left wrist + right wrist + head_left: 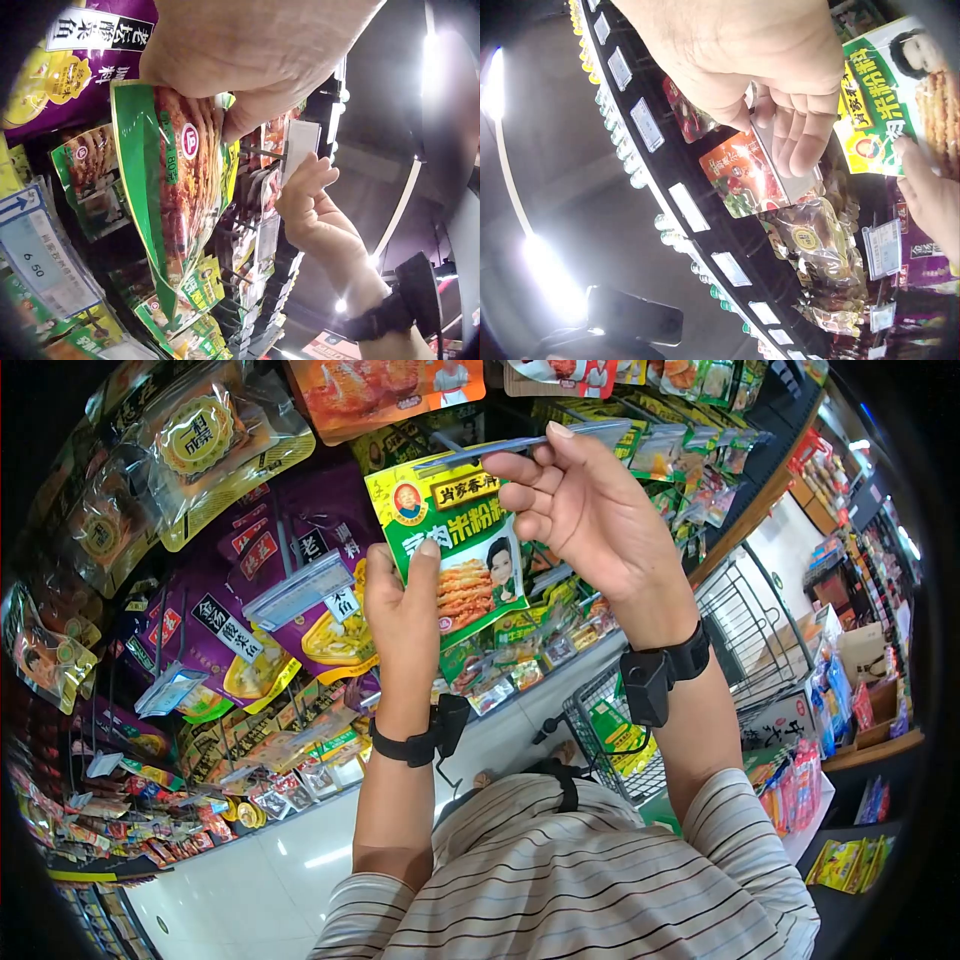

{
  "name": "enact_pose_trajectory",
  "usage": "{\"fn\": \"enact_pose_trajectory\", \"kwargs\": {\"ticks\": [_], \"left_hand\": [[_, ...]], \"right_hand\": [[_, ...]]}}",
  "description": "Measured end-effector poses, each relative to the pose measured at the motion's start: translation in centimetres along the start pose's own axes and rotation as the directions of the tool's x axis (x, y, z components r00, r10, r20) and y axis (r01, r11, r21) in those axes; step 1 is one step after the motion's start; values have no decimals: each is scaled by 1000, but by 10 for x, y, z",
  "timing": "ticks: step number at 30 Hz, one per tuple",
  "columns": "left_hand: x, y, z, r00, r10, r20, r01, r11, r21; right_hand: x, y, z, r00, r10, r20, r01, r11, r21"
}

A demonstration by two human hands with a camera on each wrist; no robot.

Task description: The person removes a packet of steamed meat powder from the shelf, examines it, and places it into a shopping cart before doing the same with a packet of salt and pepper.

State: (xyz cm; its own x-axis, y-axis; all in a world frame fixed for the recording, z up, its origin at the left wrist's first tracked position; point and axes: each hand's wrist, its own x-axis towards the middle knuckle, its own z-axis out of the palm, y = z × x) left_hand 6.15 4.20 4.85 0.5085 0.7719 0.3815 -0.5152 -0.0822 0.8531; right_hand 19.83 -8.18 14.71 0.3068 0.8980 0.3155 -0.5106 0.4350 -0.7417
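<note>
The left hand (402, 610) hides a corner of the green packet (455, 525); its small print seems blurred.

**Rack-Front Layout**

The packet (460, 550) sits between both hands, in front of the hanging packets (250, 630), which extend behind and to its left. The left hand (400, 615) is at its lower left edge. The right hand (590, 510) is at its upper right, with its fingers on the price tag (500, 448) above it. The cart (740, 620) stands at lower right.
</note>
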Motion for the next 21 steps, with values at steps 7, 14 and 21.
{"fn": "enact_pose_trajectory", "kwargs": {"ticks": [7, 14, 21], "left_hand": [[9, -3, -5, 1000, 13, -2, -13, 998, 55], [47, -17, -12, 994, 75, -81, -49, 957, 284], [70, -35, -18, 974, 182, -135, -63, 789, 611]], "right_hand": [[-3, 3, -1, 1000, 0, -27, 0, 1000, 12], [-17, 19, -12, 996, 47, -69, -47, 999, 7], [-37, 46, -19, 988, 85, -131, -90, 996, -28]]}}
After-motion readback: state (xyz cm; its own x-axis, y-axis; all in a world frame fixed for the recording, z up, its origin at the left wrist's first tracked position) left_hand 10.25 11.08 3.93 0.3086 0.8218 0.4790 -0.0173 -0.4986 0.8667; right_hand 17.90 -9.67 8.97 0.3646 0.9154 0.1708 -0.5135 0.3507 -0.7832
